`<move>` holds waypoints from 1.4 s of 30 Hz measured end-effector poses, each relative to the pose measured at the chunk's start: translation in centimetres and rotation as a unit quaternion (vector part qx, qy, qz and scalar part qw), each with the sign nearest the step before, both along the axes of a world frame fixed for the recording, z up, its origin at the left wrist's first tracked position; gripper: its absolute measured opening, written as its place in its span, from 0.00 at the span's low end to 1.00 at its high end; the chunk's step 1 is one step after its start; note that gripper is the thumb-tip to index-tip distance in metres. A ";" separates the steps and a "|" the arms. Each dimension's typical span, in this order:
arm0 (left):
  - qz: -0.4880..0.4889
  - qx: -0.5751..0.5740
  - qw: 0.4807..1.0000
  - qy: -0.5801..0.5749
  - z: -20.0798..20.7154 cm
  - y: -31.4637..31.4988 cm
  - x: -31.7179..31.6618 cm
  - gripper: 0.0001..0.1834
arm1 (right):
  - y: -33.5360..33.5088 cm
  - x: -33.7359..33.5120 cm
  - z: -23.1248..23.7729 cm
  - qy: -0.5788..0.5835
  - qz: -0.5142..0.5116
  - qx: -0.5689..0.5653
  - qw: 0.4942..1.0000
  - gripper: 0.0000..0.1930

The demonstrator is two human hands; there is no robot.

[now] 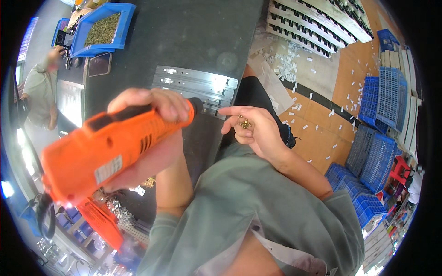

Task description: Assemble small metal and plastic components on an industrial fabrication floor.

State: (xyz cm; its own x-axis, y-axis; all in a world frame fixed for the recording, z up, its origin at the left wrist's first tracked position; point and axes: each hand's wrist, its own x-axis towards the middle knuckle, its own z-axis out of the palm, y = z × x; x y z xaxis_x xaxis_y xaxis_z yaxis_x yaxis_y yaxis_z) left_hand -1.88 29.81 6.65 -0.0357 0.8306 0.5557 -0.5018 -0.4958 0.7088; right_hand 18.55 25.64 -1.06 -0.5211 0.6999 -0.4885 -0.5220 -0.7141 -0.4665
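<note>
My left hand [168, 103] is closed around an orange electric screwdriver [87, 156], whose dark nose points right toward several metal drawer slides [195, 85]. The slides lie side by side on the dark tabletop [184, 37]. In the curled fingers of my right hand [260, 133] sits a small heap of brass-coloured screws [244, 123]. That hand's index finger stretches left to the near right end of the slides. The screwdriver's tip lies close to this end; whether it touches a screw is hard to tell.
A blue bin [124, 30] of small brass-coloured parts stands at the far left. Behind the table's right edge are stacked pale racks [308, 23] and scattered white pieces [287, 62] on the floor. Blue crates [391, 96] line the right. Another person [41, 92] stands left.
</note>
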 end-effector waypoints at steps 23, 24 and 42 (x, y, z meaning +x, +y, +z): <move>-0.039 -0.050 0.998 0.006 -1.0 1.3 0.6 0.63 | 0.0 -0.3 -0.6 -0.012 -0.006 0.087 0.996 0.06; 0.032 -0.091 0.995 -0.031 -0.1 0.7 1.1 0.61 | 0.0 -0.4 -0.6 -0.016 -0.006 0.075 0.997 0.06; -0.048 -0.047 0.998 -0.018 3.9 0.6 1.5 0.51 | 0.8 -1.1 -0.6 0.127 -0.006 0.054 0.990 0.16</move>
